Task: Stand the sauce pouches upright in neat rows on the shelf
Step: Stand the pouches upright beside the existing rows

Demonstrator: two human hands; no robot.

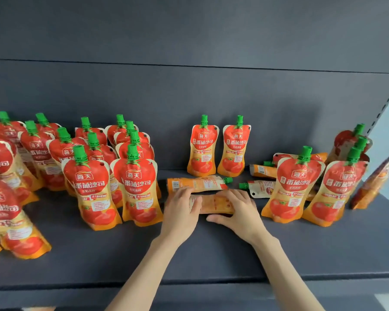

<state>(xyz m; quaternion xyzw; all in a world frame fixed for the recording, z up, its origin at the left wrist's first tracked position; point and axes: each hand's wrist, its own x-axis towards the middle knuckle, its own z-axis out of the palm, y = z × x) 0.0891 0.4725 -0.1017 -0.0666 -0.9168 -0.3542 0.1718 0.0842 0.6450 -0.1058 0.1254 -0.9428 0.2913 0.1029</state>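
A sauce pouch (pixel 213 204) lies flat on the dark grey shelf (pixel 189 254), red and orange. My left hand (pixel 181 209) grips its left end and my right hand (pixel 238 209) grips its right end. Just behind it another pouch (pixel 195 184) lies on its side, green cap to the right. Two more fallen pouches (pixel 259 187) lie to the right. Two pouches (pixel 218 149) stand upright at the back. Several upright pouches (pixel 112 178) fill rows on the left, and others (pixel 312 189) stand on the right.
The shelf's back panel (pixel 189 90) rises behind the pouches. A slotted upright (pixel 384 104) bounds the right side, with a pouch (pixel 377 180) leaning by it. The shelf's front edge (pixel 189 281) runs below my forearms.
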